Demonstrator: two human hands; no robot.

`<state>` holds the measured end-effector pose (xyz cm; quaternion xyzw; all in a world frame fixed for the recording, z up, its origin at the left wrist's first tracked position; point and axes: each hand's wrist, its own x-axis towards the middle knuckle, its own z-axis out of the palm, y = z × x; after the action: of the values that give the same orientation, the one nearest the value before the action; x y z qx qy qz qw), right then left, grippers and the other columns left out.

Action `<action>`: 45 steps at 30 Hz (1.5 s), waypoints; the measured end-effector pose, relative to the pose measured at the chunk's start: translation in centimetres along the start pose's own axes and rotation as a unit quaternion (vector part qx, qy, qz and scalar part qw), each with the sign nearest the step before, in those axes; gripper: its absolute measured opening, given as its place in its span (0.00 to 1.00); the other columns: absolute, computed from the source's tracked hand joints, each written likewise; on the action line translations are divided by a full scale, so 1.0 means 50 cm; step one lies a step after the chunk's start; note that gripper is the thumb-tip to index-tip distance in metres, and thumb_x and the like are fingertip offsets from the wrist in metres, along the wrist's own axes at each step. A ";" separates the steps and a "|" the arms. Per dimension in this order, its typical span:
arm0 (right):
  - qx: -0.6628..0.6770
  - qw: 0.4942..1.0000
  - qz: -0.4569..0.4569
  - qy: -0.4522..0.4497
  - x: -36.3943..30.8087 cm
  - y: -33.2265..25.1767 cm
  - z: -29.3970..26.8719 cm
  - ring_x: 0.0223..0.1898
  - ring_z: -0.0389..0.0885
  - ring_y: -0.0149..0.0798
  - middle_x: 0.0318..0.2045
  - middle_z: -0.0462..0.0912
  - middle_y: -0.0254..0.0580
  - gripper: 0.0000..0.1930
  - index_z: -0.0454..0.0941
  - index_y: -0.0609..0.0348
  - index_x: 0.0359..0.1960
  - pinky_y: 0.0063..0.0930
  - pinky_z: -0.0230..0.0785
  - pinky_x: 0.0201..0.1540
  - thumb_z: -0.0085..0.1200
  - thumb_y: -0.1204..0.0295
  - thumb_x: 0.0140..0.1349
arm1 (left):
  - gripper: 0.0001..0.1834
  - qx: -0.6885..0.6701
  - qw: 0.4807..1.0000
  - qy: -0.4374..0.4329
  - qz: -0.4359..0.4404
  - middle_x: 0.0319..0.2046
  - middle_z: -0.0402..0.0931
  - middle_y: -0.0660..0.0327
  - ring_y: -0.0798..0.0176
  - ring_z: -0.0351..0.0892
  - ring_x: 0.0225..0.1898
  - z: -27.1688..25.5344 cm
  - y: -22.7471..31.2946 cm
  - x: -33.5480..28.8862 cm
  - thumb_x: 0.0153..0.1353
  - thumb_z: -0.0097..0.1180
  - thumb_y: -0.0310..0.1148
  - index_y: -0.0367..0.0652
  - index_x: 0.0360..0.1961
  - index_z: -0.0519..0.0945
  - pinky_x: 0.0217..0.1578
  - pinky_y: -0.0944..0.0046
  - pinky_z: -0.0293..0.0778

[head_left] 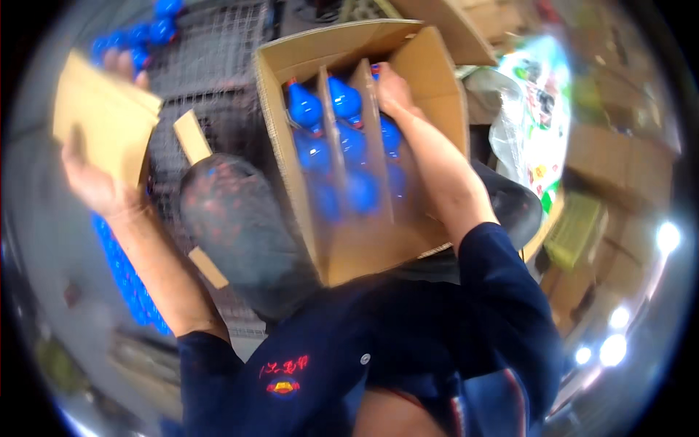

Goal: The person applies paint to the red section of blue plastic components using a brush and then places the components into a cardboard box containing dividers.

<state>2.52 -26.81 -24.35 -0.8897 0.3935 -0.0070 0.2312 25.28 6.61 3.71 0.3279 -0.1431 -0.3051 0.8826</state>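
Cardboard sheets (105, 120) within left hand (95, 182)

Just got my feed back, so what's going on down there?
A person's left hand grips a stack of cardboard pieces. The right hand reaches into an open cardboard box, at its far right. Inside, upright dividers separate rows of shiny blue items; the fingertips' exact hold is unclear.

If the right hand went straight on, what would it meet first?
The right hand would likely meet the blue item at its fingertips first, then perhaps the carton's far wall; depth is unclear.
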 end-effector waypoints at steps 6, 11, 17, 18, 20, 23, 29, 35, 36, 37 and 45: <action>-0.058 0.994 -0.019 -0.095 0.076 0.127 0.114 0.51 0.78 0.60 0.49 0.79 0.61 0.22 0.69 0.60 0.49 0.49 0.70 0.53 0.41 0.55 0.64 | 0.05 0.123 0.954 0.273 -0.017 0.49 0.79 0.56 0.57 0.76 0.53 -0.420 0.173 -0.258 0.61 0.53 0.29 0.43 0.28 0.77 0.60 0.51 0.66; -0.110 0.970 -0.019 -0.218 0.113 0.113 0.086 0.52 0.79 0.53 0.49 0.80 0.56 0.24 0.79 0.58 0.49 0.43 0.72 0.52 0.45 0.54 0.62 | 0.29 0.322 0.775 0.481 -0.254 0.36 0.83 0.57 0.60 0.80 0.34 -0.448 -0.012 -0.366 0.64 0.45 0.57 0.39 0.45 0.80 0.36 0.59 0.74; -0.189 0.972 -0.112 -0.084 0.041 0.153 0.057 0.39 0.83 0.58 0.33 0.83 0.61 0.16 0.84 0.60 0.35 0.43 0.75 0.42 0.54 0.59 0.56 | 0.40 0.767 0.505 0.210 -0.336 0.54 0.74 0.38 0.40 0.70 0.60 -0.451 -0.289 -0.338 0.60 0.54 0.56 0.35 0.63 0.68 0.59 0.50 0.68; -0.073 0.969 -0.098 -0.213 0.005 0.056 0.021 0.40 0.83 0.57 0.34 0.83 0.61 0.17 0.84 0.62 0.36 0.44 0.74 0.44 0.54 0.59 0.56 | 0.39 0.781 0.441 0.263 -0.355 0.53 0.74 0.38 0.40 0.71 0.59 -0.446 -0.276 -0.361 0.60 0.54 0.56 0.35 0.63 0.68 0.58 0.50 0.68; 0.065 0.980 -0.023 -0.189 -0.122 -0.106 -0.202 0.45 0.82 0.57 0.38 0.83 0.60 0.17 0.82 0.60 0.43 0.44 0.73 0.48 0.54 0.62 0.58 | 0.38 0.784 0.415 0.289 -0.360 0.53 0.74 0.38 0.41 0.72 0.58 -0.443 -0.295 -0.356 0.61 0.53 0.55 0.35 0.62 0.68 0.57 0.50 0.69; 0.185 0.960 -0.144 -0.152 -0.226 -0.111 -0.417 0.42 0.85 0.45 0.39 0.85 0.50 0.17 0.81 0.60 0.46 0.35 0.75 0.46 0.54 0.60 0.63 | 0.36 0.789 0.410 0.292 -0.353 0.52 0.75 0.39 0.42 0.73 0.56 -0.443 -0.315 -0.344 0.62 0.52 0.55 0.36 0.61 0.69 0.56 0.51 0.70; 0.381 0.916 0.006 0.123 -0.090 0.095 -0.645 0.37 0.86 0.34 0.37 0.86 0.45 0.17 0.79 0.69 0.47 0.23 0.77 0.38 0.52 0.64 0.69 | 0.33 0.783 0.412 0.312 -0.346 0.51 0.76 0.40 0.45 0.75 0.53 -0.501 -0.283 -0.350 0.63 0.50 0.54 0.36 0.59 0.71 0.52 0.52 0.71; -0.030 0.965 0.065 0.253 0.213 0.283 -0.606 0.46 0.84 0.46 0.41 0.86 0.48 0.16 0.84 0.47 0.47 0.36 0.75 0.49 0.54 0.68 0.57 | 0.31 0.756 0.418 0.366 -0.348 0.50 0.77 0.41 0.48 0.77 0.50 -0.571 -0.251 -0.370 0.65 0.47 0.52 0.36 0.57 0.72 0.49 0.53 0.73; -0.091 0.969 0.105 0.203 0.243 0.301 -0.592 0.48 0.83 0.47 0.44 0.85 0.48 0.18 0.82 0.44 0.50 0.38 0.74 0.51 0.52 0.69 0.57 | 0.30 0.750 0.421 0.373 -0.348 0.50 0.77 0.41 0.48 0.77 0.49 -0.583 -0.249 -0.375 0.65 0.47 0.52 0.36 0.56 0.72 0.49 0.53 0.73; -0.147 0.968 0.138 0.146 0.272 0.292 -0.567 0.51 0.81 0.48 0.46 0.84 0.47 0.20 0.80 0.41 0.53 0.39 0.73 0.53 0.50 0.70 0.58 | 0.30 0.742 0.420 0.388 -0.349 0.50 0.77 0.41 0.49 0.78 0.48 -0.594 -0.234 -0.388 0.66 0.47 0.52 0.37 0.56 0.73 0.48 0.53 0.74; -0.087 0.990 -0.011 0.114 0.325 0.186 -0.545 0.47 0.83 0.47 0.41 0.85 0.47 0.28 0.78 0.49 0.54 0.39 0.74 0.50 0.64 0.65 0.47 | 0.27 0.613 0.560 0.507 -0.232 0.48 0.79 0.43 0.52 0.81 0.44 -0.713 -0.027 -0.382 0.68 0.44 0.50 0.37 0.53 0.75 0.44 0.55 0.76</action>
<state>1.96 -54.71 -6.67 -0.9040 0.4069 -0.0765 0.1070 26.05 35.39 -24.70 0.9124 0.2568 -0.1218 0.2945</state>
